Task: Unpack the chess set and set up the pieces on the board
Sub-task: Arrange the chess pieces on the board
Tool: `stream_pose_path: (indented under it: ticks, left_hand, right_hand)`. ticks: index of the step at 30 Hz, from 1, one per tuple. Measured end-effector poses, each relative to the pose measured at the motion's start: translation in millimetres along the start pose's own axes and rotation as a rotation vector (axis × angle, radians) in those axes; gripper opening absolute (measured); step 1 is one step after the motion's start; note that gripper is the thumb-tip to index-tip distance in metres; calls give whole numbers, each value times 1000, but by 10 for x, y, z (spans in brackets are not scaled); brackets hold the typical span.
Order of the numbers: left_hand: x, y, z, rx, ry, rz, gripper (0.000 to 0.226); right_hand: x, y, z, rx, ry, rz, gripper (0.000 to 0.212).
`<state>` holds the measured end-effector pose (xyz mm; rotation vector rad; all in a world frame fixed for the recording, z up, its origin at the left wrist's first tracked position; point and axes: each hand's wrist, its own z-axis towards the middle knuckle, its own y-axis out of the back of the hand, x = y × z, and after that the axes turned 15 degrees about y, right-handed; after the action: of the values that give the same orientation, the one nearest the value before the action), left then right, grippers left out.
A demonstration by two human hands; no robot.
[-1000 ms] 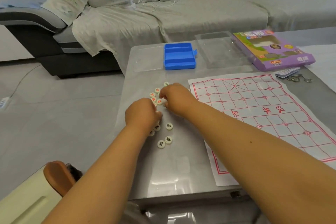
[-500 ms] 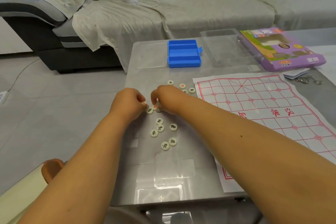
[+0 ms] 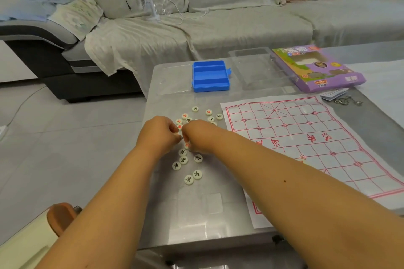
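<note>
Two hands: left hand (image 3: 160, 134) and right hand (image 3: 195, 135) meet knuckle to knuckle over the pieces (image 3: 189, 148), both forearms reaching in from the near edge of the table (image 3: 218, 214).
Left hand: fingers curled inward, tips down among the pieces; whether it pinches one I cannot tell.
Right hand: fingers curled down, tips at a red-marked piece (image 3: 187, 145); it seems to pinch it, though the contact is mostly hidden.
Pieces: round white discs loose on the table left of the board (image 3: 317, 148); a near cluster with black characters, a far cluster with red and black ones.
Board: paper sheet, flat, bare of pieces, its near corner by the table's near edge.
Far side: blue box (image 3: 211, 76) open, clear tray (image 3: 253, 70) beside it, purple carton (image 3: 319, 67) to the right.
Open room: bare tabletop between the near pieces and the near edge; pieces lie near the left edge.
</note>
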<state>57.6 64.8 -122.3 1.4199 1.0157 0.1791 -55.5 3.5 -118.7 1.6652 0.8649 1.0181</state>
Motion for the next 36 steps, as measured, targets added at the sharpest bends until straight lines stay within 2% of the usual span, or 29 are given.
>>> stream_pose_path:
  ticks: [3,5,8,12,14,17,19,25,31,36]
  left_hand:
    - [-30,33,-53,-23,0,-6,14]
    - [-56,50,-93,-51,-12,-24,11]
    - [-100,58,-136,-73,-8,-51,12]
    - [-129,78,-175,-80,1,-48,14]
    - [-123,96,-190,-81,7,-53,13]
    - [-118,130,-212,-85,11,-71,10]
    - [-155,131,-248,-77,9,-101,10]
    - [-547,-158,-503,92,-115,-120,11]
    - [-1042,-693,-844,279,-313,-26,23]
    - [-1235,-957,-965,302,-358,33,23]
  right_hand:
    - [21,-9,-62,1,-6,36,24]
    - [28,-9,-88,34,-17,9,10]
    - [65,6,-96,99,-52,-47,34]
    - [110,72,-103,173,-39,-91,39]
    - [96,61,-125,124,-29,-82,38]
    - [31,74,-212,-19,-39,23,14]
    - [-65,144,-337,-126,-62,104,23]
    - [-558,323,-1152,-320,-186,257,16]
    - [-1053,153,-2085,-333,-409,252,12]
    - [-1226,-68,-2298,-257,-516,260,13]
